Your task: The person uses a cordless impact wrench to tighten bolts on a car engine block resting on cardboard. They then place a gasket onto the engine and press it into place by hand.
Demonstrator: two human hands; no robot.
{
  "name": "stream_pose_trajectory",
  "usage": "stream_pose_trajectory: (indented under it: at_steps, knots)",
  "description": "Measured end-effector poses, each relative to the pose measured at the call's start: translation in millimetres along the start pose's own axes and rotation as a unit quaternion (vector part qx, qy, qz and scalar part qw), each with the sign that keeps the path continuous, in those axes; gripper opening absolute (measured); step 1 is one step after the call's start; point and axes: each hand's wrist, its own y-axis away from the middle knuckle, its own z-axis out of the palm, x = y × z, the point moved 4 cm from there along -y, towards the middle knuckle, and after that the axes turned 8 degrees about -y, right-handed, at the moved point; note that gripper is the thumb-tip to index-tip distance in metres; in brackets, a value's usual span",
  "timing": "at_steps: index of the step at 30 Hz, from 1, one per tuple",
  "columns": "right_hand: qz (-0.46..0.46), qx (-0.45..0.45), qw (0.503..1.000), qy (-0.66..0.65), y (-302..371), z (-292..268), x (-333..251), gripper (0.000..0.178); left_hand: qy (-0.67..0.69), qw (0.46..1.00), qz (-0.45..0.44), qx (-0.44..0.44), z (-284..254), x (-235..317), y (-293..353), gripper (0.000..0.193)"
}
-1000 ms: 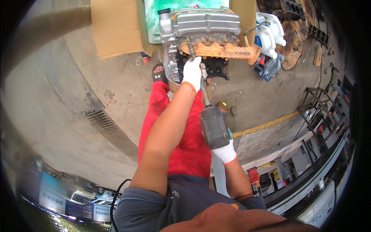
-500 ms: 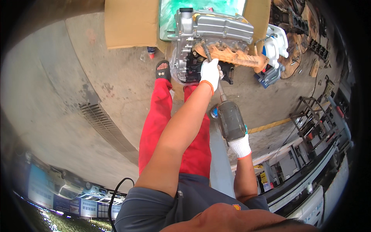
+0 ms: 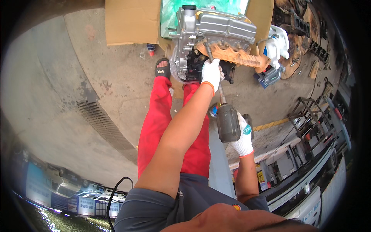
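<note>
An engine (image 3: 226, 29) with a silver valve cover stands in front of me, with a rust-orange exhaust manifold (image 3: 241, 58) along its near side. My left hand (image 3: 211, 72), in a white glove, is closed around a long socket extension (image 3: 222, 94), whose far end reaches the manifold's left part. The near end of the extension runs into a dark impact wrench (image 3: 228, 123). My right hand (image 3: 244, 138), also gloved, is wrapped around the wrench's handle on its right side. The wrench body covers some of the right fingers.
An opened cardboard box (image 3: 133, 23) lies beneath and left of the engine. White jugs (image 3: 279, 44) stand to its right, near greasy engine parts (image 3: 319, 50). A floor grate (image 3: 104, 123) lies to the left, a metal frame stand (image 3: 309, 116) to the right.
The impact wrench has rolled about its length, so its handle and the back of my right glove now show on the right. My left hand stays on the extension.
</note>
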Motion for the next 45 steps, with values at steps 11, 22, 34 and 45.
stream_pose_trajectory:
  at_steps: [11,22,34,45]
  knots:
    - [-0.128,0.009,0.973,0.191,-6,-19,4,0.061,0.011,1.0,0.007,0.009,2,-2,-5,0.015]
    - [-0.121,0.013,0.98,0.158,-3,-18,18,0.057,-0.018,1.0,0.006,0.008,2,-1,0,0.014]
    - [0.087,-0.063,0.902,-0.418,34,27,100,0.037,-0.078,0.996,0.028,0.019,-25,-16,38,0.019]
    - [-0.182,0.034,0.978,0.102,5,20,90,0.039,-0.066,0.998,0.021,-0.009,-1,-5,15,0.015]
